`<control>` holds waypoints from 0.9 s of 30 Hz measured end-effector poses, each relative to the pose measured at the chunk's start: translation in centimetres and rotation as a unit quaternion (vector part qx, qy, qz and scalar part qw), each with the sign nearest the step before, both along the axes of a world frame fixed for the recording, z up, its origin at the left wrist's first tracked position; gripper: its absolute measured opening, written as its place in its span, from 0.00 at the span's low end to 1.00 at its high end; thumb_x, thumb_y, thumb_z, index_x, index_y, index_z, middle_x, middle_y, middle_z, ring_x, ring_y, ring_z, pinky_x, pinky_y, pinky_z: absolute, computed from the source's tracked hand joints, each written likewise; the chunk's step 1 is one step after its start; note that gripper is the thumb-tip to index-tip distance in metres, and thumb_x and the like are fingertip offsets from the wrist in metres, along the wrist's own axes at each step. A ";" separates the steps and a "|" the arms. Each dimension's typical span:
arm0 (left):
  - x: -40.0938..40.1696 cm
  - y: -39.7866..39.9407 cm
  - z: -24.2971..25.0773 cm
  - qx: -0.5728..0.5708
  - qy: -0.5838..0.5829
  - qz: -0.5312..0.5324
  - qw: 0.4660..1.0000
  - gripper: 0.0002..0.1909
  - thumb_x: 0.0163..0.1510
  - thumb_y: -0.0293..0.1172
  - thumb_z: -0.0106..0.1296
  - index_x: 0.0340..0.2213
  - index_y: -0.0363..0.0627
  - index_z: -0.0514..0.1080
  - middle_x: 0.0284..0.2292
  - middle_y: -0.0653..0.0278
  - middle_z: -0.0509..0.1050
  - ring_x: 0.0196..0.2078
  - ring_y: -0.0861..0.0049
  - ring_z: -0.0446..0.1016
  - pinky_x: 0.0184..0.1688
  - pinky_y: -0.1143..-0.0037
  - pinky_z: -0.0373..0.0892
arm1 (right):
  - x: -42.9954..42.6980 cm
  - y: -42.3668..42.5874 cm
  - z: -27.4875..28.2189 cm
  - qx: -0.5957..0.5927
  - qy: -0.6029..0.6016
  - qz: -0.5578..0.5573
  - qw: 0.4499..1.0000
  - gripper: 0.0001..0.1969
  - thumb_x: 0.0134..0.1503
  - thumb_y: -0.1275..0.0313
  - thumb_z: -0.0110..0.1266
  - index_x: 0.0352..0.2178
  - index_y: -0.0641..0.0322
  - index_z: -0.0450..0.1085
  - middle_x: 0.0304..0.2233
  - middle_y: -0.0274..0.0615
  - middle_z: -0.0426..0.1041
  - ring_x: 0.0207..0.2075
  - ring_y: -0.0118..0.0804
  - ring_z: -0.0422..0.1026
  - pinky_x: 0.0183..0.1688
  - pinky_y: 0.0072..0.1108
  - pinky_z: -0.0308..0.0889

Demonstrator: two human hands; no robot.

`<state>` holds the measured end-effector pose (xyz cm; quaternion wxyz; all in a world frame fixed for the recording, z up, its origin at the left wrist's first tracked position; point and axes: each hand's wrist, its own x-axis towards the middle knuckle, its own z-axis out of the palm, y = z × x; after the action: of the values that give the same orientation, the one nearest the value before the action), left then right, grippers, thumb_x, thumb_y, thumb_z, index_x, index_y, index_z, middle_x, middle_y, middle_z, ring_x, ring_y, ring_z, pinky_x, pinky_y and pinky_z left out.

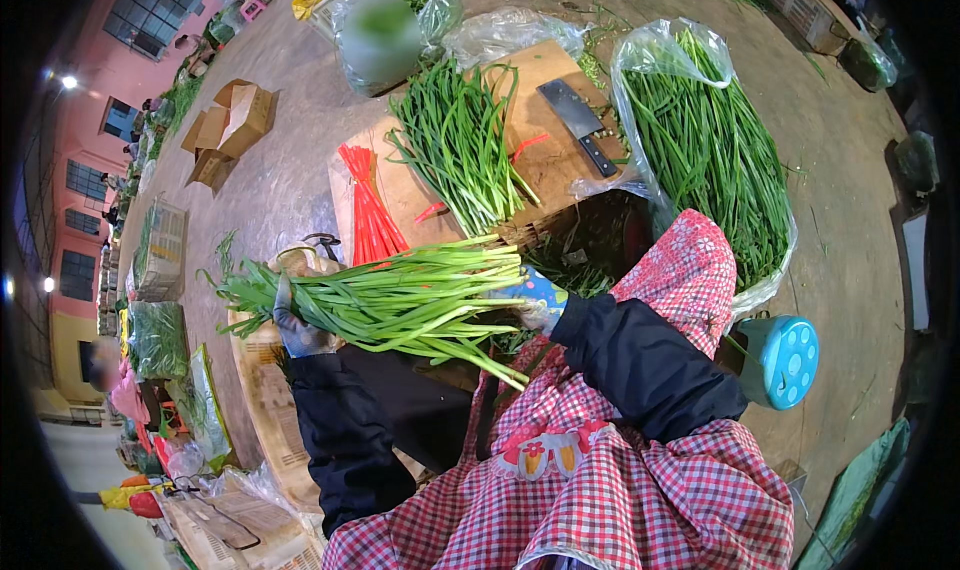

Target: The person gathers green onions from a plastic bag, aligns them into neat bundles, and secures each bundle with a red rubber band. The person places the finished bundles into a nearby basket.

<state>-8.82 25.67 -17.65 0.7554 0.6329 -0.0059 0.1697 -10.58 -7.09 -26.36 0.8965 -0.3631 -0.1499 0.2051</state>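
A loose bunch of flat green stalks, which look like garlic chives (pixel 405 292), lies across my lap, leaves to the left and pale cut ends to the right. My left hand (pixel 304 330), in a greyish glove, is closed around the leafy end. Against the pale ends is my right hand (pixel 544 300), in a blue spotted glove; its fingers are partly hidden by stalks. Ahead, another bunch of chives (pixel 465 150) rests on a wooden board (pixel 536 67). Red ties (pixel 367 210) lie fanned at the board's left, and a cleaver (pixel 576 123) lies on its right.
A clear plastic bag (pixel 637 89) packed with long chives stands at right, near a blue stool (pixel 787 363). Filled plastic bags (pixel 382 37) sit beyond the board. An open cardboard box (pixel 232 123) is on the floor at left. Other people work along the far left wall.
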 end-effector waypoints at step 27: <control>1.6 4.2 1.1 -0.231 0.069 0.042 0.969 0.20 0.55 0.41 0.38 0.41 0.38 0.67 0.38 0.53 0.71 0.38 0.63 0.72 0.42 0.64 0.69 | -1.3 -10.4 2.4 -0.430 -0.220 0.143 0.864 0.16 0.48 0.75 0.52 0.40 0.67 0.65 0.42 0.46 0.66 0.48 0.44 0.63 0.52 0.32 0.57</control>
<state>-7.18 29.88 -16.53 0.8720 0.4507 0.1125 0.1541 -11.92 -17.48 -23.94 0.5564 -0.7227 -0.2903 0.2896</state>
